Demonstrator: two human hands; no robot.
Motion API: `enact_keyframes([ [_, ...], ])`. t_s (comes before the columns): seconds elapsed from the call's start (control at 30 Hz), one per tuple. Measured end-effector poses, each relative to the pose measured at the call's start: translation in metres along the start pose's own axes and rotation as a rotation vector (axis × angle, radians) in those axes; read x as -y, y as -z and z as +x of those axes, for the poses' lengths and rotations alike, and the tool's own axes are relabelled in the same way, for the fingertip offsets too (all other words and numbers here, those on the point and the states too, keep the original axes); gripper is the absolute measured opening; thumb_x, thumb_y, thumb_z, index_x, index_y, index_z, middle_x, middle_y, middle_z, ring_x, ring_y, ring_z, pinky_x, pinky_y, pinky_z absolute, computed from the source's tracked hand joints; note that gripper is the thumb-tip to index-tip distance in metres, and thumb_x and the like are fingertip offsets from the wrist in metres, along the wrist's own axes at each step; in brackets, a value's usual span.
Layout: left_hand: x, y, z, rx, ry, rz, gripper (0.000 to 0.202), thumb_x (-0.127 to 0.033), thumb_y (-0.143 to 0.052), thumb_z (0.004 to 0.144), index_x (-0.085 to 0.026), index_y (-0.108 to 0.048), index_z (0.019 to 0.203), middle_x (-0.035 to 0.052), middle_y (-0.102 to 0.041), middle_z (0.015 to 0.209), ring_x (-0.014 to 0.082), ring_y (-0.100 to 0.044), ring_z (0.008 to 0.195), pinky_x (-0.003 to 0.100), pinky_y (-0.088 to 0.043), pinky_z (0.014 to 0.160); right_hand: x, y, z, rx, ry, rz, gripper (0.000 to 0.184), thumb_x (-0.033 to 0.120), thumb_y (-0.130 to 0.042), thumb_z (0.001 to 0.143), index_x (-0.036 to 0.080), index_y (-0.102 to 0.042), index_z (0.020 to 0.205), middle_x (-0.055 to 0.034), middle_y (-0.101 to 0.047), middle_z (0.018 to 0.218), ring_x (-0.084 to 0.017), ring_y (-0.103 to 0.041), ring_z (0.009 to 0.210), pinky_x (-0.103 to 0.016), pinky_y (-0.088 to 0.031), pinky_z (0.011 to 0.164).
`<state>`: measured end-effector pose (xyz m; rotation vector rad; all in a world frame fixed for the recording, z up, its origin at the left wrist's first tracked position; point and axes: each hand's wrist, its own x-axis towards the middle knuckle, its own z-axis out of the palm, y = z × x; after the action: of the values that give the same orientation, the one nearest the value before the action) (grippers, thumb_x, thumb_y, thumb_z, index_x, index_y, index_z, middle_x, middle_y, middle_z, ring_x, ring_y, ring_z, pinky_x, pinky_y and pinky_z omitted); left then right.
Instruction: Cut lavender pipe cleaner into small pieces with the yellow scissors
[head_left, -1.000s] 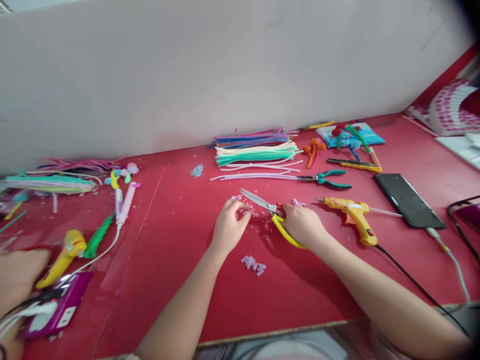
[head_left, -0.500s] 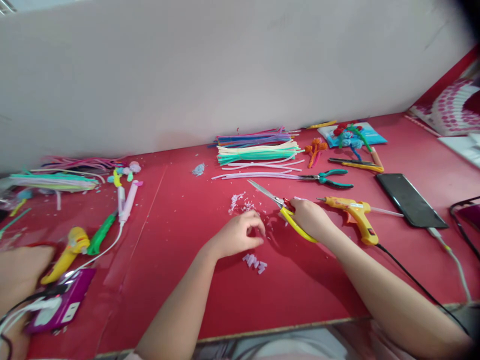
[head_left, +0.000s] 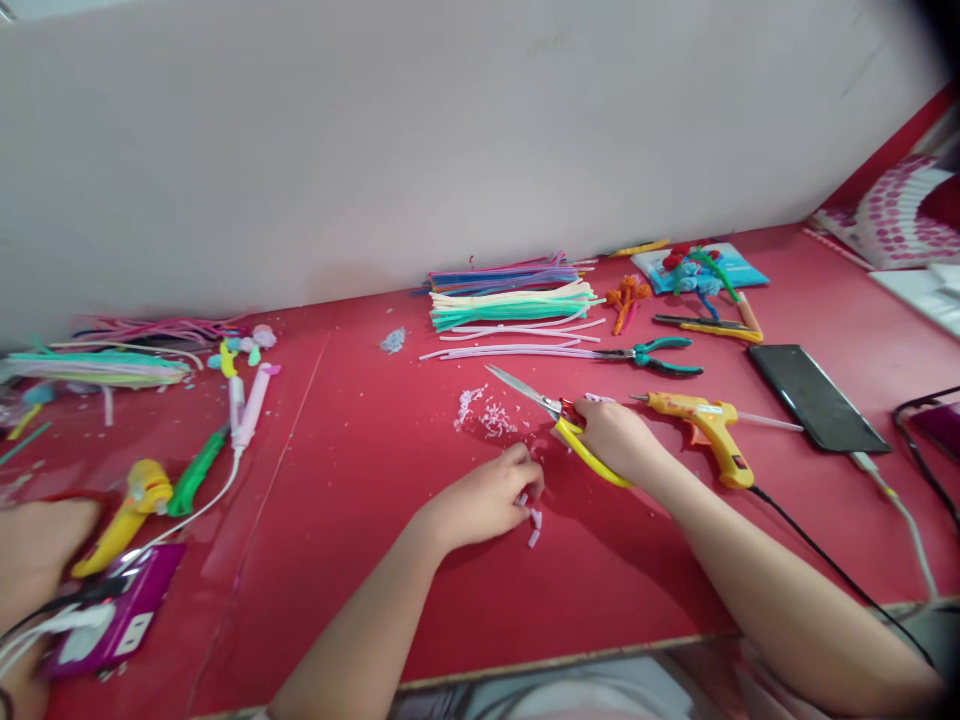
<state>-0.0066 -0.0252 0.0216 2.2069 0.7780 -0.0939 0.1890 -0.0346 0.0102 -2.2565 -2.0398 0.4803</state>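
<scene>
My right hand (head_left: 616,440) grips the yellow handles of a pair of scissors (head_left: 551,415) lying low over the red table (head_left: 360,480), blades pointing up-left. My left hand (head_left: 487,500) rests on the table in front of it, fingers curled and pinched over the short lilac pipe-cleaner pieces (head_left: 531,520); a few pieces stick out under the fingertips. A scatter of pale fuzz clippings (head_left: 484,412) lies just beyond, by the blade tips.
Bundles of pipe cleaners (head_left: 514,300) lie by the wall, with teal pliers (head_left: 652,357), a yellow glue gun (head_left: 709,430) and a black phone (head_left: 816,398) to the right. At the left lie more pipe cleaners, tools, a purple power strip (head_left: 112,620) and another person's hand (head_left: 34,550).
My left hand drew back from the clippings near the blades and came down onto the lilac pieces, closing on them. The scissors shifted slightly right with my right hand.
</scene>
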Motion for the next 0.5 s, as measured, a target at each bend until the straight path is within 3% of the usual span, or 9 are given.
enact_keyframes([
  [0.13, -0.004, 0.000, 0.004, -0.176, -0.007, -0.051, 0.016, -0.013, -0.045, 0.069, -0.020, -0.051, 0.082, 0.0034, -0.045, 0.091, 0.0143, -0.048, 0.076, 0.026, -0.038, 0.069, -0.001, 0.001, 0.000, -0.007, -0.004, 0.001, 0.031, 0.044, -0.039, 0.075, 0.017, -0.054, 0.076, -0.0068, -0.061, 0.070, -0.016, -0.055, 0.062, -0.022, -0.024, 0.048],
  [0.2, -0.006, 0.004, 0.001, -0.135, -0.055, -0.038, 0.016, -0.016, -0.051, 0.066, -0.022, -0.052, 0.082, 0.0027, -0.045, 0.092, 0.0152, -0.048, 0.079, 0.026, -0.038, 0.072, -0.003, 0.002, 0.001, -0.016, -0.010, 0.000, 0.031, 0.044, -0.039, 0.075, 0.017, -0.054, 0.076, -0.0069, -0.061, 0.070, -0.017, -0.055, 0.063, -0.022, -0.024, 0.048],
  [0.33, -0.007, 0.003, -0.005, 0.039, -0.104, 0.006, 0.037, -0.018, -0.062, 0.055, -0.025, -0.051, 0.090, 0.0022, -0.041, 0.100, 0.0175, -0.047, 0.088, 0.025, -0.039, 0.075, -0.004, 0.002, 0.000, -0.014, -0.010, -0.002, 0.030, 0.044, -0.041, 0.074, 0.017, -0.054, 0.076, -0.0069, -0.061, 0.069, -0.017, -0.055, 0.062, -0.022, -0.024, 0.047],
  [0.5, 0.000, -0.006, 0.001, -0.057, -0.040, -0.013, 0.036, -0.018, -0.053, 0.067, -0.025, -0.045, 0.101, 0.0038, -0.039, 0.106, 0.0144, -0.049, 0.081, 0.025, -0.040, 0.071, -0.002, 0.001, 0.000, -0.028, 0.022, 0.018, 0.033, 0.046, -0.039, 0.074, 0.017, -0.054, 0.073, -0.0063, -0.060, 0.067, -0.016, -0.055, 0.061, -0.022, -0.024, 0.048],
])
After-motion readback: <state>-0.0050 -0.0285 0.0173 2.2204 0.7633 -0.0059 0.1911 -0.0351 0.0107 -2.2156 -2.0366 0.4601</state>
